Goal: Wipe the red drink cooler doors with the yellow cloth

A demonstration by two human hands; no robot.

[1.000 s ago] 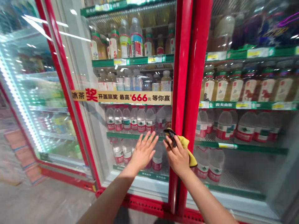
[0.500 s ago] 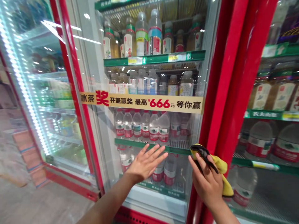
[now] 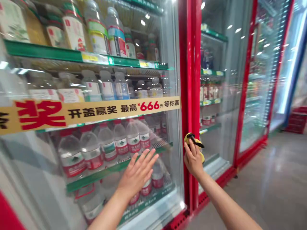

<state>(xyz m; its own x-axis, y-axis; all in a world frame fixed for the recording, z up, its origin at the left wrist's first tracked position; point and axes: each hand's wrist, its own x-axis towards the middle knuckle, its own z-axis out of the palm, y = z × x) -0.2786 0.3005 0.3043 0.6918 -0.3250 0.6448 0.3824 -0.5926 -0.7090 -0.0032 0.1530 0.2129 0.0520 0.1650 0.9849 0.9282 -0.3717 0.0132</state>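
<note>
My left hand (image 3: 139,172) is spread flat in front of the glass door (image 3: 159,134) of a drinks fridge, fingers pointing up and right; whether it touches the glass I cannot tell. In my right hand (image 3: 193,161) is a yellow cloth (image 3: 202,157) with black edging, bunched at the fingertips. That hand is at the red door frame (image 3: 189,80). Behind the glass, red-capped water bottles (image 3: 121,142) stand on a green-edged shelf. A yellow printed strip (image 3: 100,111) runs across the door above both hands.
Tea and drink bottles (image 3: 96,32) fill the upper shelves. More red-framed fridges (image 3: 253,105) line the right side, beside a grey floor (image 3: 259,185). Red crates (image 3: 296,121) are stacked at the far right.
My view has swung to the right and nearer the door, showing the aisle beyond. My right hand keeps the cloth at the red frame; my left hand stays spread before the glass.
</note>
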